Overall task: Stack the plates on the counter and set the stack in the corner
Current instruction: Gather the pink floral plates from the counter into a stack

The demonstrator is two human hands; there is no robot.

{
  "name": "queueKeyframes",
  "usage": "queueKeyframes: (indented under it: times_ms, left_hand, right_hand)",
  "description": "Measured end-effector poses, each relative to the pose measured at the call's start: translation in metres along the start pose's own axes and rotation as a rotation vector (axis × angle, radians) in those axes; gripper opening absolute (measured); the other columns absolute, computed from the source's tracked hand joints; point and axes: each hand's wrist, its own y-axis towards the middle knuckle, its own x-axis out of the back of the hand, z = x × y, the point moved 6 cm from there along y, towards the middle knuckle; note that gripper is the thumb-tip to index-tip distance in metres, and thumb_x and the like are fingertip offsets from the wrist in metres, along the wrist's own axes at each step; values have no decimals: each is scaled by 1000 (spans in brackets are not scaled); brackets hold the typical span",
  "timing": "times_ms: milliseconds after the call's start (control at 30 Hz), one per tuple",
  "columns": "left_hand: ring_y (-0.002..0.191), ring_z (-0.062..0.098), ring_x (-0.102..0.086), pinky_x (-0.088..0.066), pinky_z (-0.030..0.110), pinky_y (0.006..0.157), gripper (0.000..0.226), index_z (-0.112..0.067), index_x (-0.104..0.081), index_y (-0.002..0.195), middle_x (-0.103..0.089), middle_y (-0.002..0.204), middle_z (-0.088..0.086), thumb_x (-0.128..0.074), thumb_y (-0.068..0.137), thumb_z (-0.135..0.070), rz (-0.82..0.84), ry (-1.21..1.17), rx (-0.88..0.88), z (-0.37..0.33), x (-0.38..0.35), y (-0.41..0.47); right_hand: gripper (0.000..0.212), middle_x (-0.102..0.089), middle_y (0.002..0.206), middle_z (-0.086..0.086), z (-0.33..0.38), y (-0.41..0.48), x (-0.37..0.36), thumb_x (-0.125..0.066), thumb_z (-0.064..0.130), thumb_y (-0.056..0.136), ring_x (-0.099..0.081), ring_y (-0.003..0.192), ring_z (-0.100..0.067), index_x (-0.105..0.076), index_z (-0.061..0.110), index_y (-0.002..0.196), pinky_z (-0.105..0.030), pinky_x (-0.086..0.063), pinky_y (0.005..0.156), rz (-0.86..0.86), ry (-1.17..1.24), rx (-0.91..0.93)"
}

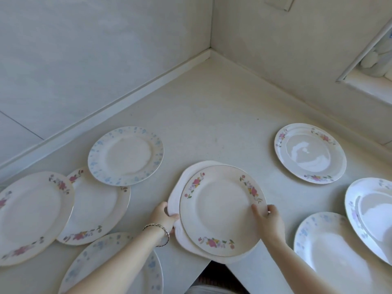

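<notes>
Left hand [164,218]: I see it gripping the left rim of the plain white plate [176,194].
Right hand [268,219]: pinching the floral plate [222,211] by its right rim, thumb on top.
Stack: floral plate lies on the white one at the near edge of the counter [212,115], well apart from its back corner.

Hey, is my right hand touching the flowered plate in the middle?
Touching. The head view shows the right hand gripping the right rim of the flowered plate, thumb on top.
</notes>
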Motion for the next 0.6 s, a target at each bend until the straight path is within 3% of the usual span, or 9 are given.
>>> queueKeyframes:
  times_ms: [100, 233, 333, 400, 533, 600]
  left_hand:
    - [94, 36, -66, -55, 54, 81, 27, -22, -48, 74, -65, 98, 18, -61, 81, 1, 10, 4, 3, 0, 0, 0]
    - [80, 31, -64, -56, 54, 79, 16, -16, -50, 86, -62, 83, 13, -56, 84, -2, 27, 4, 27, 2, -3, 2]
    - [78, 29, -60, -55, 46, 78, 17, -15, -48, 100, -59, 80, 13, -48, 90, -2, 40, -25, 67, 5, -6, -1]
    - [83, 31, -62, -57, 42, 76, 22, -16, -47, 105, -60, 81, 13, -44, 91, 1, 46, -55, 82, 7, -7, -2]
    - [79, 30, -61, -55, 33, 64, 23, -16, -44, 106, -59, 77, 12, -43, 92, 2, 49, -81, 93, 12, -7, -7]
    - [78, 30, -62, -56, 35, 64, 21, -13, -45, 105, -60, 81, 13, -43, 91, 3, 70, -65, 131, 16, -9, -12]
  right_hand:
    - [24, -60, 90, -9, -3, 0, 2, -52, 29, 88, -53, 70, -20, -54, 6, 93, -32, -41, 58, -7, -239, 66]
    - [40, -52, 113, -13, 4, -5, 0, -53, 31, 89, -57, 86, -31, -50, 4, 118, -32, -41, 68, -32, -352, 134]
    - [41, -51, 106, -7, 9, -9, -2, -53, 34, 89, -58, 90, -31, -51, 5, 117, -35, -47, 71, -45, -445, 204]
    - [40, -52, 100, -3, 13, -9, -2, -52, 39, 89, -58, 91, -27, -52, 8, 114, -32, -45, 65, -45, -567, 246]
    - [45, -56, 114, -5, 18, -7, -1, -52, 40, 89, -60, 97, -27, -48, 11, 122, -28, -39, 62, -8, -646, 247]
    - [48, -54, 118, -6, 17, -4, -1, -53, 41, 88, -59, 100, -27, -44, 13, 126, -29, -42, 64, 3, -624, 230]
